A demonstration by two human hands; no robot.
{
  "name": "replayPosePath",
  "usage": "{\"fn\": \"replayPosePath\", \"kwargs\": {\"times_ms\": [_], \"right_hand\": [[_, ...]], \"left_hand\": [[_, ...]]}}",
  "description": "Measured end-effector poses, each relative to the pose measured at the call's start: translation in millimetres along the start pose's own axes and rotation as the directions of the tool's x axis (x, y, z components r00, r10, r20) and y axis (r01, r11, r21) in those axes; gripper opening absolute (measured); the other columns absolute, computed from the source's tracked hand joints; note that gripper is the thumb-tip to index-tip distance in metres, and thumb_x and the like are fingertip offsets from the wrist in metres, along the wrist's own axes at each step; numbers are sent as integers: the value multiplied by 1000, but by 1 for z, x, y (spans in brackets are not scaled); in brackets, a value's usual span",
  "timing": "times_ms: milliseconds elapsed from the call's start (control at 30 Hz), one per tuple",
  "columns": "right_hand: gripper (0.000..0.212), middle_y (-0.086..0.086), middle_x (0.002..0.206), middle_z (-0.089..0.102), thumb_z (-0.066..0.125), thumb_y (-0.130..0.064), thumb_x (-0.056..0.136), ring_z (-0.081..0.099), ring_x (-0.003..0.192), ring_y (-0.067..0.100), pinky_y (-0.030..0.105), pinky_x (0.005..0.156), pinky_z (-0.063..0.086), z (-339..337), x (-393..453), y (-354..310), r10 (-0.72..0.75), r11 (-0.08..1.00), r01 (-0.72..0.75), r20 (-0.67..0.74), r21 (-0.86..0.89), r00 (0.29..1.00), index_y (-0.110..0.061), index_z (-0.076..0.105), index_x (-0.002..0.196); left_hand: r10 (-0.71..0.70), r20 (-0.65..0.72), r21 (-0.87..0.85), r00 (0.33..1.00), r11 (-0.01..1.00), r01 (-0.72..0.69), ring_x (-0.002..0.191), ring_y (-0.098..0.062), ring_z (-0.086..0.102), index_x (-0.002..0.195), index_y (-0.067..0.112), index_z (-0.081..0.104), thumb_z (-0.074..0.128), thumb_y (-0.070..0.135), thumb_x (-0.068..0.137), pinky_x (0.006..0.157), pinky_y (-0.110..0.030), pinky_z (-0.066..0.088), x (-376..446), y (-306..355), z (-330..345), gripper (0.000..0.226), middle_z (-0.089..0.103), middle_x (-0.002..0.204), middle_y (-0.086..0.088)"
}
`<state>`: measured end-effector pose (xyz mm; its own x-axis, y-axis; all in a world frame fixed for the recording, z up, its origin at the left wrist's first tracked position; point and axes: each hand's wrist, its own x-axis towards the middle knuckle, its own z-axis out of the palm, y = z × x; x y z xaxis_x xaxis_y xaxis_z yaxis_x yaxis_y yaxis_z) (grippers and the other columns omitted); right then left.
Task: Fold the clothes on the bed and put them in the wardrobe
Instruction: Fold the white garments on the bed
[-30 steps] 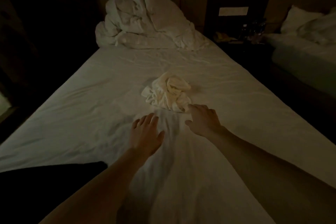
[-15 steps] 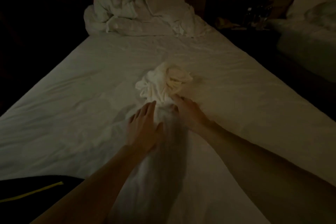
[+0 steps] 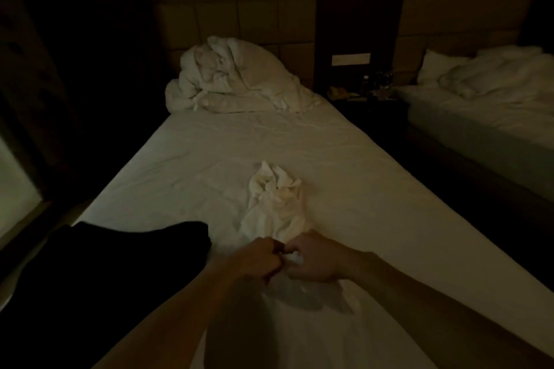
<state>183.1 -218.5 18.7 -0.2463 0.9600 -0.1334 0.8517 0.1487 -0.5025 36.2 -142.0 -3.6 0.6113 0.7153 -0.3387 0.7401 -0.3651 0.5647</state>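
Note:
A crumpled cream garment [image 3: 274,204] lies stretched along the middle of the white bed [image 3: 374,189]. My left hand [image 3: 254,260] and my right hand [image 3: 314,260] sit close together at its near end, each with fingers curled and pinching the cloth's edge. The far end of the garment is bunched up. A dark garment [image 3: 126,252] lies flat on the bed to the left of my hands. The room is dim.
A heaped white duvet [image 3: 236,78] lies at the head of the bed. A dark nightstand [image 3: 368,96] with small items stands to the right. A second bed [image 3: 485,111] is further right. Dark floor runs between the beds.
Both hands were flat near the bunched garment; now they have curled onto its near edge and drawn it toward me, stretching it out. The camera has tilted up and back.

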Motion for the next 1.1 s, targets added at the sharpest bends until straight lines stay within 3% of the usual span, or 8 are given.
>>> {"fn": "replayPosePath", "kwargs": {"times_ms": [200,400,567,667,767,967,1033,1100], "right_hand": [[13,-11,69,59,62,-35,82,53,63,5,25,61,42,34,-105,-39,34,992,-53,163,111,986,-23,68,81],[35,20,113,66,62,-13,93,55,63,-12,5,62,42,65,-144,-79,-55,953,-89,456,289,888,7,59,122],[29,-9,65,68,55,-27,96,65,67,6,22,69,49,64,-124,-34,10,866,-271,529,420,849,-7,67,114],[20,-9,81,71,63,-26,90,67,82,12,23,73,52,66,-97,7,164,936,-183,86,302,983,-17,72,105],[53,3,128,60,69,-18,85,57,116,20,22,90,43,71,-67,27,252,942,-180,-246,282,936,-18,53,135],[72,7,142,51,70,-27,87,52,126,24,37,104,43,85,-22,16,153,947,-130,-57,294,987,-26,34,148],[52,6,138,55,64,-28,91,52,125,23,31,101,42,89,-15,7,80,986,-80,7,145,997,-18,49,140],[32,9,116,66,60,-29,90,62,107,25,27,80,46,93,-12,-2,88,983,-96,63,157,994,-13,66,117]], "left_hand": [[-73,-156,11,985,997,76,81,-26,67,109,12,59,50,20,95,79,-39,57,-58,21,50,19,67,110,-16],[-102,-205,368,974,914,173,147,-30,14,155,21,5,53,79,74,118,-45,19,-75,6,87,110,13,161,-8],[-86,-216,293,973,944,149,109,-21,59,119,14,57,55,25,94,87,-29,49,-63,-7,96,27,60,121,-7],[-135,-303,-208,943,976,73,82,-13,55,99,14,60,47,18,97,69,-19,44,-66,-12,85,14,59,96,-2],[-305,-287,-698,908,716,19,75,-19,50,75,16,57,53,32,83,78,-35,47,-64,-21,68,18,57,85,-9],[-328,-25,-996,944,91,5,36,-14,40,47,14,48,53,47,88,45,-22,33,-79,-39,27,53,42,47,-2],[-297,71,-966,952,216,140,34,-11,29,56,16,48,56,49,89,38,-18,21,-82,-45,20,48,38,51,0],[-377,-56,-679,925,693,241,42,-13,42,74,13,58,63,48,88,38,-20,30,-76,-53,29,38,53,64,-6]]}}
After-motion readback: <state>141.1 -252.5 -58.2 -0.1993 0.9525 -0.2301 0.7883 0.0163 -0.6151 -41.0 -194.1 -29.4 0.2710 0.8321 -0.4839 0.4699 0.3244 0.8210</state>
